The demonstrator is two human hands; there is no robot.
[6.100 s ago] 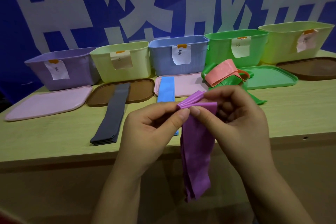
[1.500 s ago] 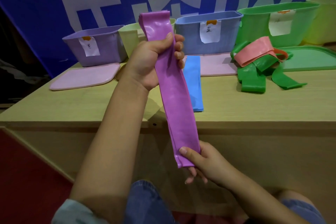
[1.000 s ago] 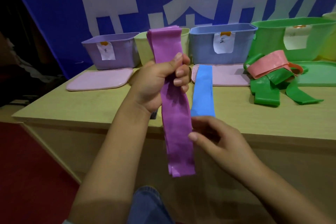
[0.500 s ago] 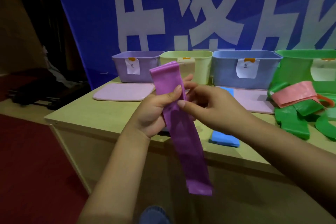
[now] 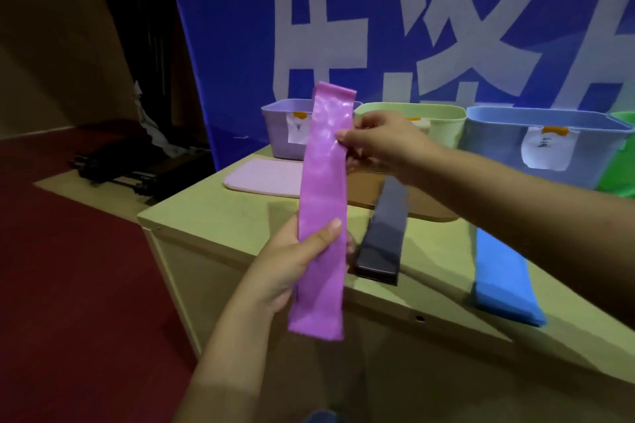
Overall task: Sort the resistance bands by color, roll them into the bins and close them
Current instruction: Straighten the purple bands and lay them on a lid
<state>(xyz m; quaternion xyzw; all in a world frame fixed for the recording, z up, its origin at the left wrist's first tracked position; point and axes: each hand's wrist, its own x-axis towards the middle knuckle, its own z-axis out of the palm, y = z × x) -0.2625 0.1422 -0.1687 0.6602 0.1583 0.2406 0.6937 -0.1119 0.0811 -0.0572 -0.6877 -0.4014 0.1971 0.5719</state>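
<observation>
Purple band [image 5: 321,209] hangs upright in mid-air, left hand [image 5: 295,268] gripping its lower half, right hand [image 5: 374,144] pinching its edge higher up. Slick and floppy, it may slip or unroll before reaching the purple bin [image 5: 280,130] behind the right hand.

purple band [image 5: 321,203]: glossy rubber | table [image 5: 220,213]: matt wood | bins [image 5: 536,144]: plastic

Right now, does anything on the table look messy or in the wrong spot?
Nothing looks spilled or broken. The blue band sticks out past the table edge, and the dark grey band lies partly on the brown lid. Both hands hold the purple band up flat, unrolled.
</observation>
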